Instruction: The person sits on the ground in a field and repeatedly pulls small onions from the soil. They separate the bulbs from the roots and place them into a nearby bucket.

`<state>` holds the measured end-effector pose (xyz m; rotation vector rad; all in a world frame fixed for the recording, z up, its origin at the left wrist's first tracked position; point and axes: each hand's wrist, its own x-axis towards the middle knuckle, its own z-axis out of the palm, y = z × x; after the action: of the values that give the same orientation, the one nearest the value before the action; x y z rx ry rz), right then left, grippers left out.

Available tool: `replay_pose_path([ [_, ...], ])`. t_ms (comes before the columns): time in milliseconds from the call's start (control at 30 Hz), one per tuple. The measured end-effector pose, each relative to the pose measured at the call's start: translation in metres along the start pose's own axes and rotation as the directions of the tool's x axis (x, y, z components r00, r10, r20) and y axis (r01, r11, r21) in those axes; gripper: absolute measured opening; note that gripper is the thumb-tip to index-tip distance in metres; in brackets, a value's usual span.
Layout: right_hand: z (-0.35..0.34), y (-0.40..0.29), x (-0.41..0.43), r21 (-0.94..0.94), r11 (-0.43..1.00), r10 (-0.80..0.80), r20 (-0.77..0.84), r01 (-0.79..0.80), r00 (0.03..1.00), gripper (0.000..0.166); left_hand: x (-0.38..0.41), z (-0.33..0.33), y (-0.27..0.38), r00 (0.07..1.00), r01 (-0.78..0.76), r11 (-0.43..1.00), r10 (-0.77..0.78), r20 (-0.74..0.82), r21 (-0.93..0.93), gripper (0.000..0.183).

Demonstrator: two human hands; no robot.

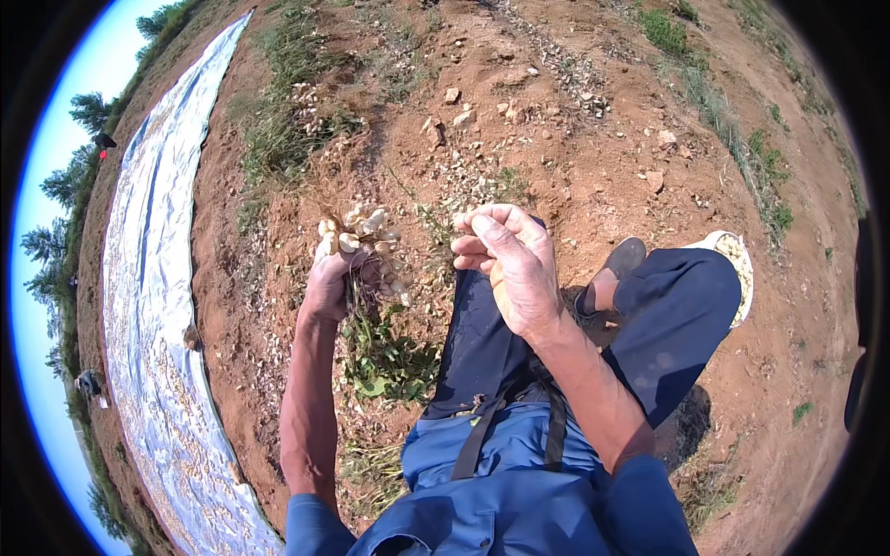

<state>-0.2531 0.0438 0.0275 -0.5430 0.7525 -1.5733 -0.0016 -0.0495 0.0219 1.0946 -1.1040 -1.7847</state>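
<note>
My left hand [332, 281] grips a peanut plant by its stems, with a cluster of pale pods [361, 233] standing above the fist. The plant's green leaves [386, 361] hang down below it. My right hand [511, 260] is raised to the right of the pods, apart from them, with thumb and fingers curled together. Whether something small is between those fingertips cannot be told. Beyond my bent knee, at the right, a white bucket [747, 278] holds many peanut pods.
A long white sheet [156, 243] with scattered pods runs along the left. Pulled plants with pods [299, 118] lie on the reddish soil ahead. Stones [464, 118] and shell-like bits are strewn about. My shoe [624, 257] stands near the bucket.
</note>
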Motion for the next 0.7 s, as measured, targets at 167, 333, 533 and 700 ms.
replay_pose_path([
  [167,0.013,0.130,0.005,0.305,0.846,0.503,-0.185,-0.438,0.844,0.026,-0.004,-0.031,-0.009,0.990,0.085,0.995,-0.078,0.121,-0.053,0.034],
  [333,0.031,0.139,0.004,0.523,0.648,0.591,0.114,-0.554,0.798,0.041,-0.010,-0.029,-0.006,0.992,0.107,0.994,-0.106,0.061,-0.020,0.033],
  [533,0.045,0.133,0.015,0.537,0.763,0.436,-0.018,-0.360,0.900,0.033,-0.014,-0.010,0.005,0.986,0.120,0.992,-0.115,0.119,-0.032,0.025],
  [700,0.047,0.146,0.022,0.447,0.889,0.154,-0.085,-0.101,0.984,0.029,-0.003,-0.033,-0.012,0.981,0.101,0.994,-0.106,0.163,0.043,0.027],
])
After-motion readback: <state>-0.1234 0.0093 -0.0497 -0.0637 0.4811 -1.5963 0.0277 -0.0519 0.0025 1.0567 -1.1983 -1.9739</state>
